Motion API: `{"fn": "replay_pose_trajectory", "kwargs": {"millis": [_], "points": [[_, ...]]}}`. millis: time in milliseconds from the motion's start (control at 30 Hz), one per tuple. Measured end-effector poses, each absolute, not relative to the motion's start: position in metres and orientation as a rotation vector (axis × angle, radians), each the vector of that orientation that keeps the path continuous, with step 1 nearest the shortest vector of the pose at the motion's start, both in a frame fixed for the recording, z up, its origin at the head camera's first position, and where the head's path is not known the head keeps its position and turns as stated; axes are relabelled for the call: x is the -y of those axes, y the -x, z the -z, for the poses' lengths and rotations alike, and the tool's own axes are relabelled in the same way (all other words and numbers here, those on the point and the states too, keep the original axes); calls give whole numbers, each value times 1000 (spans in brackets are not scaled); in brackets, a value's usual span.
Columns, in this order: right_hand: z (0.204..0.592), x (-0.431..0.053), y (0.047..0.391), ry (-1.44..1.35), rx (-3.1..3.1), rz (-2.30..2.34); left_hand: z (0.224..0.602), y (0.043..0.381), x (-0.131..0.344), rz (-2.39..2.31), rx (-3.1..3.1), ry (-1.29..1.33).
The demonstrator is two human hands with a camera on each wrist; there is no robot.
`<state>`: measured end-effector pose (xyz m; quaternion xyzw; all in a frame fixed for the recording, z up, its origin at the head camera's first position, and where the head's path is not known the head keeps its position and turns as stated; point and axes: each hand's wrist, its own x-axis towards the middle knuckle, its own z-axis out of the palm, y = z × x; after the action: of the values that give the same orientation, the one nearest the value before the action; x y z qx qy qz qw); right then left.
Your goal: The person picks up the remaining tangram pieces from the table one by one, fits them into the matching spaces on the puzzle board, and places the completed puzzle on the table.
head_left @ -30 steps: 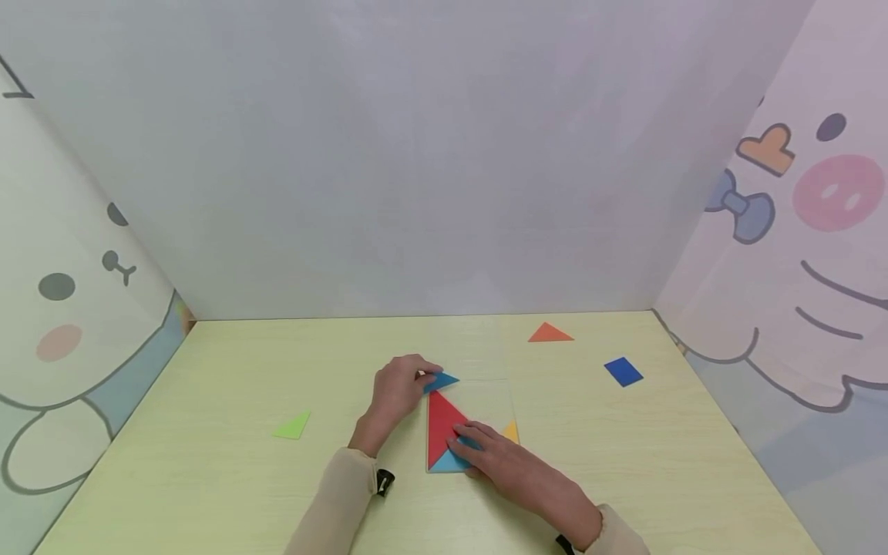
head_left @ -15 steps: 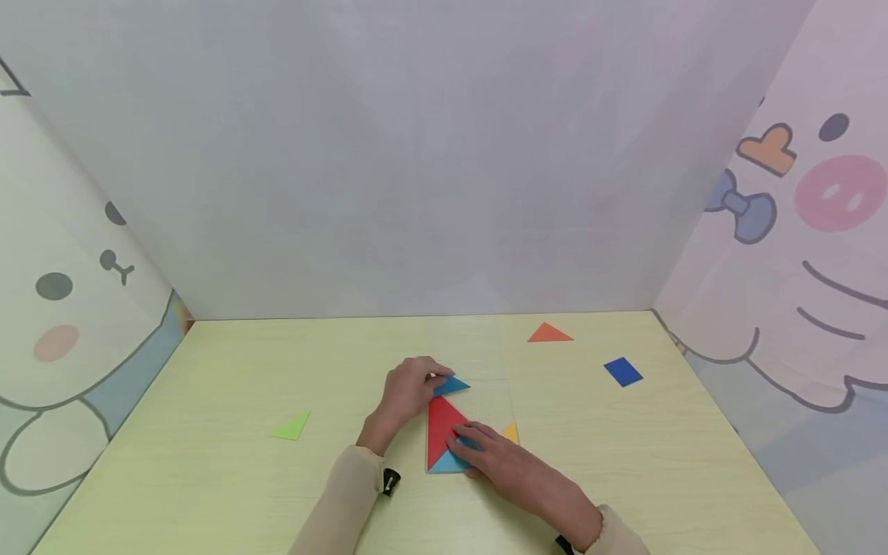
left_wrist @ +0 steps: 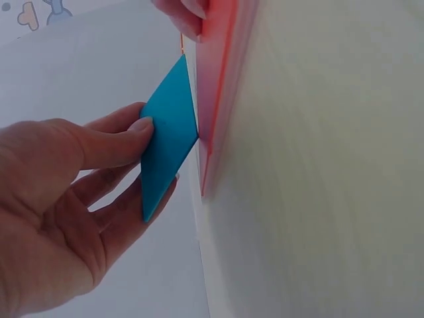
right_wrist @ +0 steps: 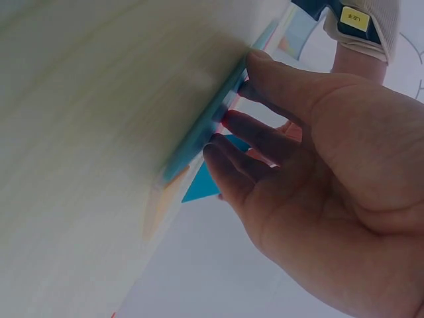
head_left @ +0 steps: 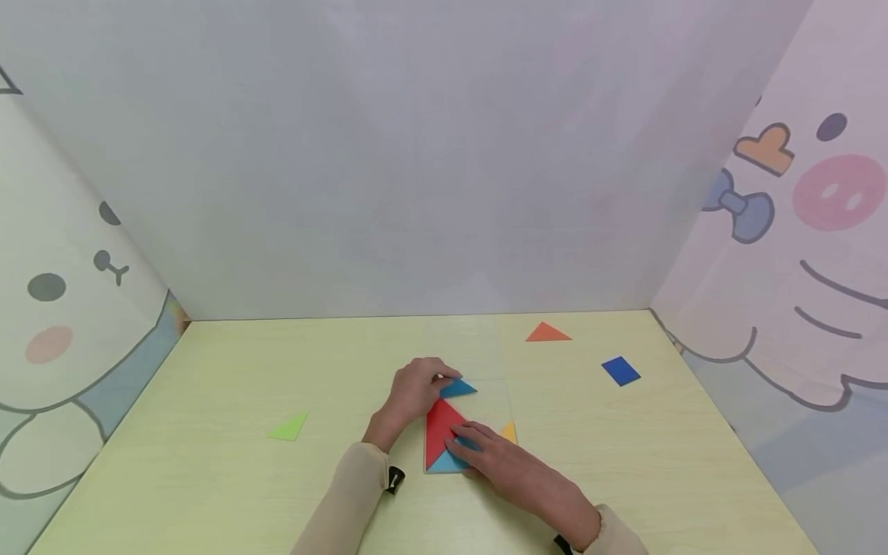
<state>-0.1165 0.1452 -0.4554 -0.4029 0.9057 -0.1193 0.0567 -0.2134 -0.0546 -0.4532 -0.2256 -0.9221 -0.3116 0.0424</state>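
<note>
My left hand (head_left: 414, 389) pinches a flat blue tangram parallelogram (left_wrist: 169, 126) between thumb and fingers. The piece is tilted, with one corner right at the far edge of the board. A large red triangle (head_left: 437, 428) lies on the left of the clear board, beside a light blue triangle (head_left: 446, 463) along the near edge. Fingers of my right hand (head_left: 505, 464) rest over a darker blue piece (head_left: 467, 442), mostly covered, while its thumb sits at the board's near edge. The tip of a yellow piece (head_left: 509, 432) shows past the right hand.
A green triangle (head_left: 290, 427) lies loose on the table (head_left: 173, 462) at the left. Toward the back right are an orange triangle (head_left: 548, 333) and a dark blue square (head_left: 620, 371). Grey and cartoon-printed panels (head_left: 416, 193) enclose the back and sides.
My left hand has moved right and slightly nearer with the blue parallelogram, bringing it over the far end of the red triangle. My right hand has stayed in place.
</note>
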Motion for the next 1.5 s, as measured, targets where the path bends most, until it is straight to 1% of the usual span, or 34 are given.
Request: {"fn": "replay_pose_trajectory", "kwargs": {"millis": [767,1233,1500], "points": [[457,-147,116,1255,-2767,381,451,216,44,950,2887,710],[457,-148,115,1293,-2782,376,451,214,42,1001,3001,784],[454,-147,114,1269,-2770,367,450,211,40,927,3050,810]]}}
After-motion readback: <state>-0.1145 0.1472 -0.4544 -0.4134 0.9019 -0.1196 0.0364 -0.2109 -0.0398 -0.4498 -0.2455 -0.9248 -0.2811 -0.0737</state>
